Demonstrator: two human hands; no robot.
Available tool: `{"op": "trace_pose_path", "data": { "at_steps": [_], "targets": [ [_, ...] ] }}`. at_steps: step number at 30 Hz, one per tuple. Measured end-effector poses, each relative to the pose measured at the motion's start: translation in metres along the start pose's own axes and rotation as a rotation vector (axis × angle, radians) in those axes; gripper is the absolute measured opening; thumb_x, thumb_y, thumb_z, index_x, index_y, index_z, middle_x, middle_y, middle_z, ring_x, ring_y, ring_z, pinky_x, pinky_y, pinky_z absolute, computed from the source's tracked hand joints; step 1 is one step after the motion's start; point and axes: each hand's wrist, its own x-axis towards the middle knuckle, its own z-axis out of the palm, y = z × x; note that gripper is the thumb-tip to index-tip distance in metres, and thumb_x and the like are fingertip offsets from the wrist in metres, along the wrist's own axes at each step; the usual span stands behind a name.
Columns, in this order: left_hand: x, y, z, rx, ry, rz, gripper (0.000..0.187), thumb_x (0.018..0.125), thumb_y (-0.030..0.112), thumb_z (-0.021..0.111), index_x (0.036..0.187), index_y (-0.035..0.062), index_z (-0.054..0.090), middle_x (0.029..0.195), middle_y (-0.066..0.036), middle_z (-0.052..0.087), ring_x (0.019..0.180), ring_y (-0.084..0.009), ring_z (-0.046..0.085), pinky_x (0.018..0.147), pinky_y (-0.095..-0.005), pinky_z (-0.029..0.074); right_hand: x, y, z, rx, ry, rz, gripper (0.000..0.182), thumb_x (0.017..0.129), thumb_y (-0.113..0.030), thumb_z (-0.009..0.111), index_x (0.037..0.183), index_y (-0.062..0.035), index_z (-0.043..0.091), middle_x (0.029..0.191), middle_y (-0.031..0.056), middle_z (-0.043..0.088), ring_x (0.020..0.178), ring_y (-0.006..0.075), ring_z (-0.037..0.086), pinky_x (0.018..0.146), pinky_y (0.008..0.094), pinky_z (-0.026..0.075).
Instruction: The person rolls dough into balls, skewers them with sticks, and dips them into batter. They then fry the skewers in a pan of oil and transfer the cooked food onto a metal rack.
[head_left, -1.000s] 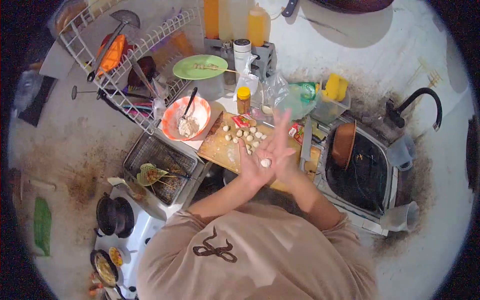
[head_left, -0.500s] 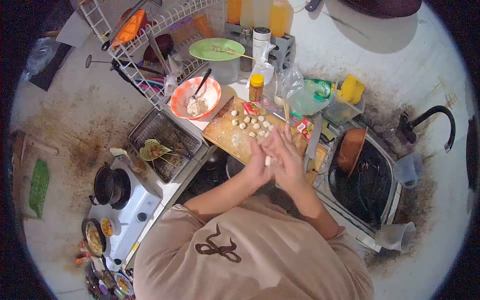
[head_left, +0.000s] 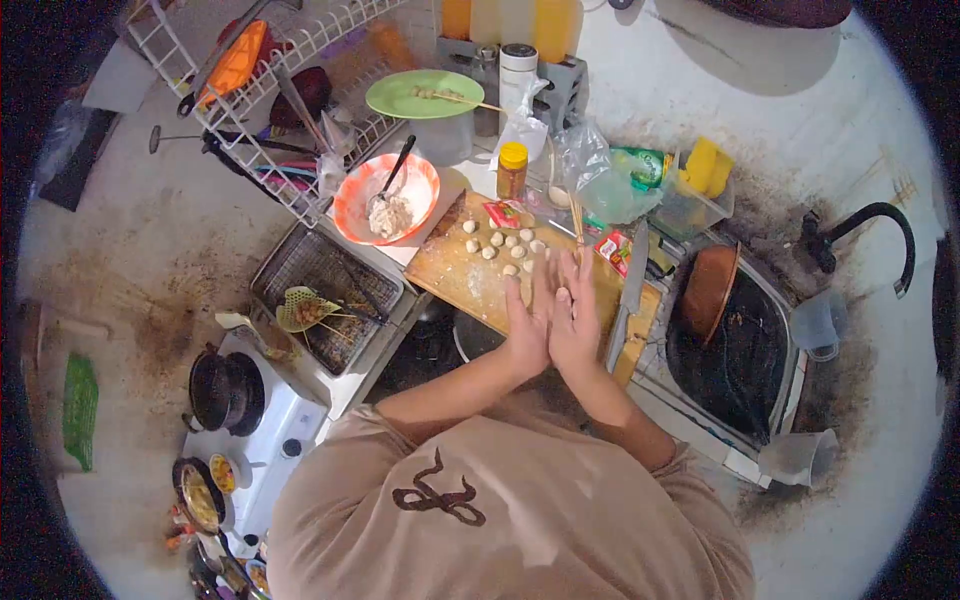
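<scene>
The left hand (head_left: 527, 332) and right hand (head_left: 575, 332) meet palm to palm over the board (head_left: 450, 264), fingers straight; I cannot tell whether they grasp anything between them. Pale balls (head_left: 497, 240) sit mostly spaced on the board, probably to avoid sticking, while a spoon (head_left: 401, 163) leans in an orange bowl (head_left: 351, 212) of pale mixture (head_left: 390, 216), likely for easy reach. The green plate (head_left: 383, 102) bears a skewer (head_left: 470, 102).

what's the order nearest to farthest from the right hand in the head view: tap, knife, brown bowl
1. Knife: just right of the right hand
2. Brown bowl: farther right, past the knife
3. Tap: far right, past the bowl
</scene>
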Motion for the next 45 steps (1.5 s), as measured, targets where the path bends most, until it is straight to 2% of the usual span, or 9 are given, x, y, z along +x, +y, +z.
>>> {"op": "trace_pose_path", "data": {
  "at_steps": [6, 11, 15, 18, 21, 27, 33, 39, 45],
  "targets": [
    [0.024, 0.053, -0.03, 0.336, -0.084, 0.472, 0.081, 0.076, 0.061, 0.028, 0.134, 0.0101, 0.003, 0.138, -0.014, 0.009, 0.128, -0.0218, 0.006, 0.102, -0.0344, -0.001, 0.007, 0.015, 0.021, -0.644, -0.116, 0.076, 0.06, 0.079, -0.002, 0.042, 0.13, 0.0004, 0.012, 0.132, 0.0204, 0.023, 0.124, 0.0345, 0.019, 0.099, 0.0476, 0.015],
    [0.028, 0.089, -0.069, 0.387, -0.072, 0.418, 0.086, 0.073, 0.063, 0.034, 0.133, 0.0091, 0.005, 0.137, -0.016, 0.011, 0.128, -0.0244, 0.008, 0.102, -0.0351, 0.002, 0.015, 0.028, 0.052, -0.832, -0.194, 0.226, 0.073, 0.076, -0.029, 0.052, 0.131, -0.0008, 0.012, 0.136, 0.0145, 0.016, 0.126, 0.0339, 0.01, 0.091, 0.0638, 0.003],
    [0.033, 0.108, -0.091, 0.417, -0.101, 0.358, 0.086, 0.073, 0.064, 0.032, 0.133, 0.0088, 0.006, 0.136, -0.018, 0.012, 0.127, -0.0269, 0.01, 0.102, -0.0377, 0.003, 0.014, 0.022, 0.049, -0.892, -0.392, 0.127, 0.081, 0.069, -0.036, 0.056, 0.131, -0.0032, 0.015, 0.138, 0.0134, 0.011, 0.126, 0.0355, 0.009, 0.091, 0.0645, 0.004],
    [0.041, 0.117, -0.107, 0.39, -0.164, 0.345, 0.086, 0.073, 0.065, 0.032, 0.133, 0.0095, 0.005, 0.135, -0.02, 0.012, 0.127, -0.0285, 0.01, 0.102, -0.04, 0.002, 0.017, 0.011, 0.037, -1.086, -0.565, 0.425, 0.076, 0.07, -0.037, 0.054, 0.131, -0.0081, 0.018, 0.139, 0.0124, 0.008, 0.126, 0.0356, 0.009, 0.09, 0.0649, 0.006],
    [0.046, 0.119, -0.116, 0.366, -0.224, 0.349, 0.086, 0.073, 0.065, 0.031, 0.133, 0.01, 0.005, 0.135, -0.02, 0.012, 0.127, -0.0299, 0.01, 0.102, -0.0409, 0.003, 0.021, 0.037, 0.036, -1.149, -0.261, 0.346, 0.073, 0.07, -0.042, 0.051, 0.13, -0.0131, 0.022, 0.139, 0.0113, 0.007, 0.126, 0.0362, 0.009, 0.089, 0.0657, 0.009],
    [0.06, 0.119, -0.126, 0.336, -0.252, 0.296, 0.085, 0.074, 0.065, 0.029, 0.133, 0.0098, 0.006, 0.135, -0.022, 0.013, 0.125, -0.0323, 0.014, 0.101, -0.0424, 0.006, 0.017, 0.021, 0.068, -1.046, -0.417, 0.268, 0.071, 0.072, -0.048, 0.046, 0.13, -0.0137, 0.023, 0.138, 0.0131, 0.008, 0.125, 0.0377, 0.009, 0.089, 0.0667, 0.006],
    [0.067, 0.119, -0.133, 0.344, -0.289, 0.289, 0.084, 0.075, 0.064, 0.028, 0.133, 0.0067, 0.006, 0.134, -0.022, 0.015, 0.124, -0.0328, 0.017, 0.101, -0.0426, 0.008, 0.028, 0.035, 0.047, -1.121, -0.194, 0.464, 0.075, 0.073, -0.054, 0.033, 0.13, -0.0072, 0.022, 0.138, 0.0173, 0.003, 0.124, 0.0435, 0.005, 0.088, 0.0651, -0.005],
    [0.067, 0.114, -0.135, 0.317, -0.308, 0.274, 0.085, 0.075, 0.064, 0.027, 0.133, 0.006, 0.005, 0.133, -0.022, 0.016, 0.124, -0.0325, 0.017, 0.101, -0.0425, 0.008, 0.017, 0.02, 0.073, -1.083, -0.438, 0.452, 0.075, 0.071, -0.052, 0.043, 0.131, -0.013, 0.022, 0.139, 0.0152, 0.005, 0.125, 0.0404, 0.002, 0.088, 0.0669, -0.001],
    [0.065, 0.108, -0.139, 0.312, -0.261, 0.263, 0.083, 0.076, 0.062, 0.028, 0.132, 0.0047, 0.006, 0.133, -0.021, 0.018, 0.124, -0.0308, 0.018, 0.101, -0.0421, 0.009, 0.026, 0.045, 0.045, -1.082, -0.096, 0.391, 0.074, 0.072, -0.056, 0.041, 0.132, -0.0166, 0.021, 0.138, 0.0174, 0.004, 0.126, 0.0404, 0.003, 0.088, 0.0665, -0.003]
  ]
}}
